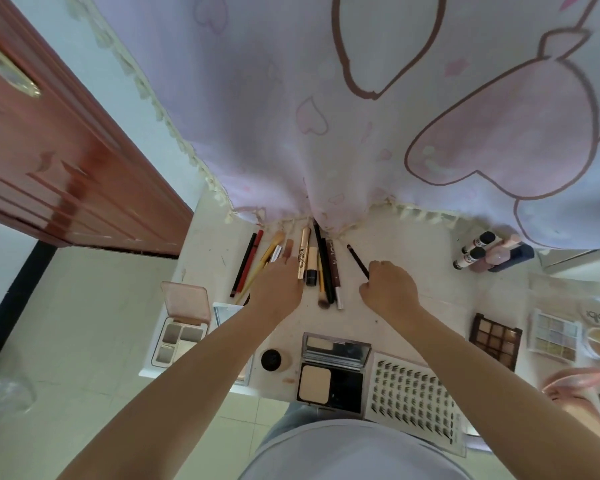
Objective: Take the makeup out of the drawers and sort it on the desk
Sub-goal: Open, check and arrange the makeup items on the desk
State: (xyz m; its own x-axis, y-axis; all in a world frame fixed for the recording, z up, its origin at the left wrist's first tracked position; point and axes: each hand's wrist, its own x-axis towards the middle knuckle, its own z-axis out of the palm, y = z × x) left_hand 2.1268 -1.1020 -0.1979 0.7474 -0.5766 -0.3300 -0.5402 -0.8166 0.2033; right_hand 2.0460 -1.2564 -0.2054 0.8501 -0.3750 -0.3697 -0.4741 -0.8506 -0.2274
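Observation:
On the white desk (440,306) lies a row of pencils, brushes and tubes (321,268), pointing away from me. My left hand (278,285) lies on the left part of that row, fingers over a yellow-handled brush (262,263); whether it grips anything is hidden. My right hand (388,289) is curled round the near end of a thin black pencil (356,259), just right of the row. An open powder compact (331,368), a lash tray (414,393) and a brown eyeshadow palette (494,339) sit along the near edge.
A pink-lidded palette (182,320) lies at the desk's left end. Small bottles (484,252) stand at the back right, and pale palettes (556,332) lie at the far right. A pink patterned curtain (361,116) hangs over the desk's back. A red-brown door (49,150) is on the left.

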